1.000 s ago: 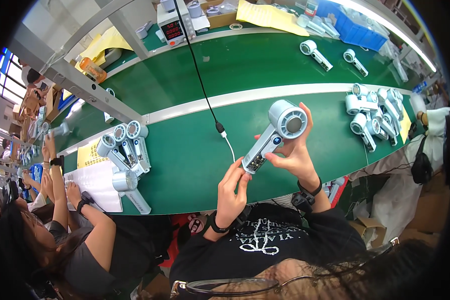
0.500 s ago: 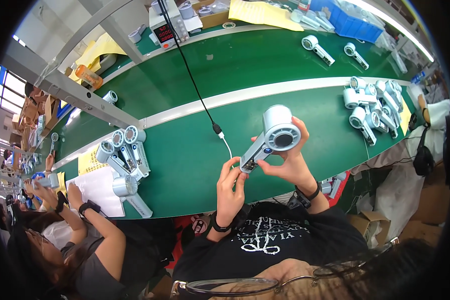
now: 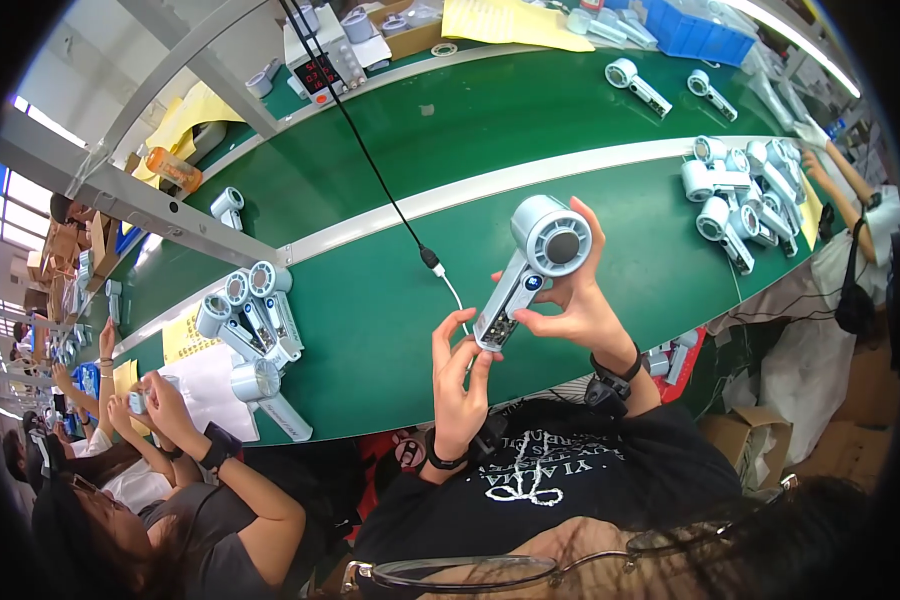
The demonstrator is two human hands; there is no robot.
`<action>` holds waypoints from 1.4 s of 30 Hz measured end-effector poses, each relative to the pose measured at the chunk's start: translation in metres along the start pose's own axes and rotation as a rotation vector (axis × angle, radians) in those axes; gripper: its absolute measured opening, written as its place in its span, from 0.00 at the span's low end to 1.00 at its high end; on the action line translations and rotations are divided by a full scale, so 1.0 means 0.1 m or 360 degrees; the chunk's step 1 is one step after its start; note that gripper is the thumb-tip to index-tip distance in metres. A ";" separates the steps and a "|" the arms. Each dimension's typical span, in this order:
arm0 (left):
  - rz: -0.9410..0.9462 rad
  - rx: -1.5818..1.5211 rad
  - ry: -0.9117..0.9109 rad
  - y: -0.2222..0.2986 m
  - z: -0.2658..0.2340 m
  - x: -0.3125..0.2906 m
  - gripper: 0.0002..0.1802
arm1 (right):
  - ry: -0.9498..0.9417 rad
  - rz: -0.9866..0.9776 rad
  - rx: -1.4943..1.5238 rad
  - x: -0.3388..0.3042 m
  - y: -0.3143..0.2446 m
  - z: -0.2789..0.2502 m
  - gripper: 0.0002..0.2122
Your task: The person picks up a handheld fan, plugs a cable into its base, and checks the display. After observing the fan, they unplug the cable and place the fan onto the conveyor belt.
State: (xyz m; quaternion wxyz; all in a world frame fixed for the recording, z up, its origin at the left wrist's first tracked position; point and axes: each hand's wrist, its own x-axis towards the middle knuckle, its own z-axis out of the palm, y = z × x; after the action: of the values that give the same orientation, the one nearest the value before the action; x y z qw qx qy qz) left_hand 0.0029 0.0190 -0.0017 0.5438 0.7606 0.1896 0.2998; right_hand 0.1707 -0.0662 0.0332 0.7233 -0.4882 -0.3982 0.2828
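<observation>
Nearby, cable, piled fans, held fan

Left hand fingers spread wider; power-supply readout changed; co-worker's forearms now near fan pile.

Red digits light a meter; white letters mark a shirt.

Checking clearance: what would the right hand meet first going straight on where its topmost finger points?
Besides the fan the right hand holds, probably the pale rail; the hand may pass above it, as depth is unclear.
</observation>
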 end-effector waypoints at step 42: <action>0.0027 -0.0054 -0.0210 -0.20 0.02 0.15 0.06 | 0.0256 0.0076 0.0309 0.22 0.11 0.03 0.51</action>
State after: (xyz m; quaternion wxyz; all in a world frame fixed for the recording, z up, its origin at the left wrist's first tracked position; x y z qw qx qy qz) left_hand 0.0162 0.0340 -0.0174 0.5654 0.7709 0.1416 0.2568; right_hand 0.1791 -0.0436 0.0306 0.7898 -0.4463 -0.2979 0.2970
